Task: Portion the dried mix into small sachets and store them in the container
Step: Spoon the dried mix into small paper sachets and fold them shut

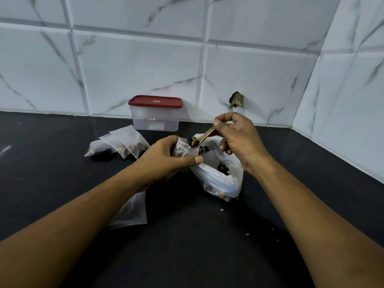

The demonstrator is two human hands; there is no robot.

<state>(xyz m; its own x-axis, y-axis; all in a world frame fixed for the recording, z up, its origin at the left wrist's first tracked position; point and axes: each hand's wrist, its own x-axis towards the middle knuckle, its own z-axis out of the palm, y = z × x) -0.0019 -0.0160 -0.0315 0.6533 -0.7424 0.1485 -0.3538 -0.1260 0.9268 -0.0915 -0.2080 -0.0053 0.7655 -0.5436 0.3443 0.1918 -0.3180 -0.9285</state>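
Note:
My left hand (pixel 166 157) grips a small clear sachet (pixel 181 148) with its mouth held open. My right hand (pixel 239 138) pinches a small wooden spoon (pixel 204 136) loaded with dark and orange dried mix at the sachet's mouth. Just below, a large clear bag of mix (pixel 220 175) lies open on the black counter (pixel 187 235). Three filled sachets (pixel 122 145) lie to the left. A clear container with a shut red lid (pixel 155 113) stands at the back by the wall.
An empty clear sachet (pixel 132 213) lies under my left forearm. White marble-look tiled walls meet in a corner at the right, with a dark broken spot (pixel 236 99) in one tile. A few crumbs are scattered on the counter near my right forearm.

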